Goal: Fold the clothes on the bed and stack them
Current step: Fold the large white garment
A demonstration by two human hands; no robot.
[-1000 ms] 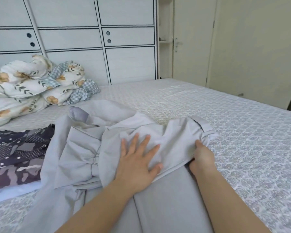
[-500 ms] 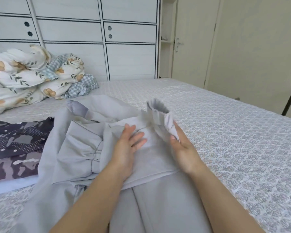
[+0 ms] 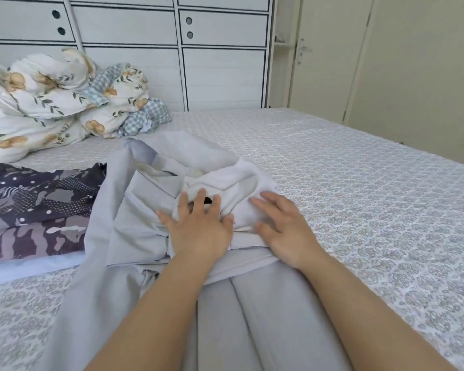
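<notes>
Since half a second ago we have laid the raised flap down, and both our hands now press flat on the folded bundle of the grey garment [image 3: 150, 210]. Far to the left of our hands lies the floral duvet [image 3: 51, 103], with the dark patterned clothes [image 3: 35, 210] nearer on the bed [image 3: 359, 196]. Our left hand [image 3: 198, 226] rests with fingers spread wide on the cloth; just beside it our right hand [image 3: 284, 228] lies flat, fingers straight, gripping nothing.
</notes>
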